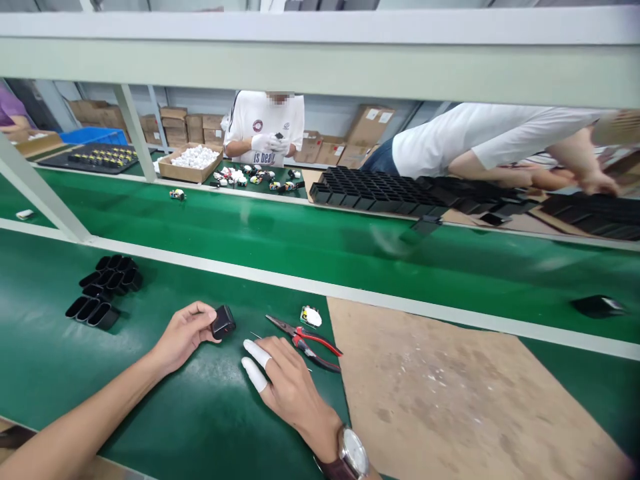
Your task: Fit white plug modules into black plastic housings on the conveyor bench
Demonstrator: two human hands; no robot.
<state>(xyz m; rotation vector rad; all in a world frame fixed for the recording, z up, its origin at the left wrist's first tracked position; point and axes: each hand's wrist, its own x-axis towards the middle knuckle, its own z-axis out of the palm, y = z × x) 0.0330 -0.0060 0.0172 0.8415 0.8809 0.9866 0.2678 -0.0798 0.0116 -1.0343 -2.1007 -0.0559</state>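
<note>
Left hand [186,335] grips a small black case [223,323] at its left side, held just above the table [200,407]. Right hand [289,381] sits just beside it, two fingers in white covers; its underside is hidden, so I can't tell if it grips the thin rod showing past it.

Largest first: I see the green table, bounded on its far side by a pale rail [210,266], with a green strip [240,227] beyond. Brown sheet [440,380] covers the table right of the pliers. Past the strip, black housings [375,193] stand in packed rows, a person [480,140] leaning behind them. Dark tray [55,159], far left, holds yellow-and-black parts. Cardboard box [185,175] is heaped with white pieces; another person [265,127] stands beyond loose parts beside it.

On my side, black cups [103,315] cluster at left, openings up. Bare green table runs between them and the left forearm, and between the two hands. Red-handled pliers [303,339] lie beyond the right hand, handle ends at the sheet's left edge. Small white-topped part [311,317] sits between pliers and rail.
</note>
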